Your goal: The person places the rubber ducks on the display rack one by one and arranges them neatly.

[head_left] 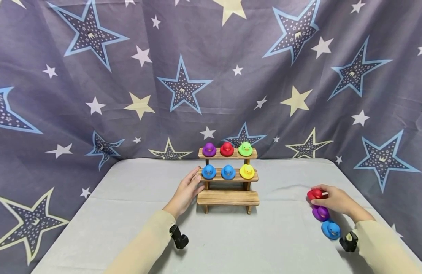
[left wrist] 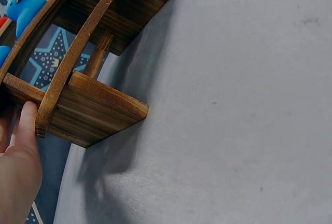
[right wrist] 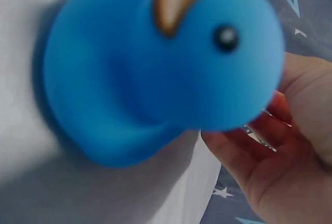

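Observation:
A three-tier wooden display stand (head_left: 228, 197) carries rubber ducks on its upper two shelves. My left hand (head_left: 186, 192) touches the stand's left side at the middle shelf, fingers fairly straight; in the left wrist view, fingertips (left wrist: 28, 111) meet the wood. Over on the right, my right hand (head_left: 335, 198) grips a red rubber duck (head_left: 314, 194) between thumb and fingers. Just in front of it lie a purple duck (head_left: 321, 213) and a blue duck (head_left: 331, 230). That blue duck (right wrist: 155, 68) fills much of the right wrist view and mostly hides the red one.
Purple (head_left: 209, 149), red (head_left: 227, 149) and green ducks (head_left: 245, 148) line the top shelf. Two blue ducks, left (head_left: 209, 172) and middle (head_left: 228, 172), share the second shelf with a yellow duck (head_left: 247, 172). A star-patterned curtain (head_left: 231, 102) hangs behind the pale-covered table (head_left: 129, 198).

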{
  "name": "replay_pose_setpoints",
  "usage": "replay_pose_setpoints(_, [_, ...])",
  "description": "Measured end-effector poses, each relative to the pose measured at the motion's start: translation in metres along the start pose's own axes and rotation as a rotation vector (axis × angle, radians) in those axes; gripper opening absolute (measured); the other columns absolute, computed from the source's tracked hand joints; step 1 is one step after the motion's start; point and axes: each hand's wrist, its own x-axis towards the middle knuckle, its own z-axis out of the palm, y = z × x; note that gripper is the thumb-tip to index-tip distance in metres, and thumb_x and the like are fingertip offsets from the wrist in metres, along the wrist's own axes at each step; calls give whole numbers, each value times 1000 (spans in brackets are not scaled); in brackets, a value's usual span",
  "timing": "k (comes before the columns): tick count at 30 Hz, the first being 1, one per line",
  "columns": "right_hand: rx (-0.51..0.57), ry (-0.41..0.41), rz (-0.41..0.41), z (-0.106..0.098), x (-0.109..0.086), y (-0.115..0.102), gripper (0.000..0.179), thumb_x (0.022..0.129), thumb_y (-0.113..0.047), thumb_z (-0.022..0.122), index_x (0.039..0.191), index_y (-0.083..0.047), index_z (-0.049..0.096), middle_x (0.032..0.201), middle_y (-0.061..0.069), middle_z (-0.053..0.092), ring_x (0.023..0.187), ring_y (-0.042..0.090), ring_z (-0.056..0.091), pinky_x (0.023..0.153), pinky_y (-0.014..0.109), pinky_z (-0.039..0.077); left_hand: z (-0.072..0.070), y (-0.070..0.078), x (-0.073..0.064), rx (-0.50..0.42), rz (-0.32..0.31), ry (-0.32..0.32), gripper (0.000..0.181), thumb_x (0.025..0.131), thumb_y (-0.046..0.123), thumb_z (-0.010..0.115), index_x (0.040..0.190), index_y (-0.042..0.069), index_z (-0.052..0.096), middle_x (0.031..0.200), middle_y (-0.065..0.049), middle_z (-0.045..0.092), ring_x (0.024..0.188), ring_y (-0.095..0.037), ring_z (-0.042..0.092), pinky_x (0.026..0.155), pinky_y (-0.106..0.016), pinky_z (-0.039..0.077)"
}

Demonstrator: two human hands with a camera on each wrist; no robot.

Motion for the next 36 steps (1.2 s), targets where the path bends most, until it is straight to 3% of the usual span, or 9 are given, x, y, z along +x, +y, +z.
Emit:
replay_pose_setpoints(9, [-13, 41, -73, -3, 2, -20, 51, 85, -23, 81, 123, 5, 63, 103, 14, 70, 93, 33, 69, 73, 40, 56, -1, -1, -1, 4, -5, 2, 57, 108, 14, 45, 159, 3, 21, 164, -24, 8, 148, -37, 20, 118, -49, 34])
replay_pose_setpoints(15, [42, 51, -145, -2, 4, -40, 48, 86, -21, 80, 124, 4, 64, 103, 10, 72, 93, 30, 71, 73, 33, 58, 0, 0, -1, -3, -10, 13, 56, 108, 14, 44, 159, 5, 22, 164, -22, 11, 147, -35, 25, 117, -48, 35])
replay_pose_setpoints(18, [57, 69, -199, 1, 4, -50, 46, 85, -18, 81, 123, 4, 65, 101, 9, 72, 90, 27, 71, 73, 31, 60, 0, 0, 0, 0, -6, 7, 56, 108, 14, 44, 159, 4, 22, 164, -23, 11, 147, -35, 25, 117, -46, 36])
replay_pose_setpoints(24, [52, 105, -292, 11, 3, -68, 43, 83, -16, 83, 119, 3, 67, 100, 8, 71, 87, 26, 71, 74, 41, 63, 0, -1, 0, -7, -7, -1, 57, 108, 15, 44, 159, 3, 21, 164, -24, 9, 147, -36, 24, 118, -49, 33])
replay_pose_setpoints(36, [78, 93, -375, 32, 3, -111, 45, 82, -15, 84, 121, 0, 67, 108, 7, 70, 93, 22, 68, 79, 40, 63, 0, -1, 1, -15, -3, 0, 56, 109, 14, 43, 159, 3, 21, 164, -24, 9, 147, -37, 24, 119, -51, 31])
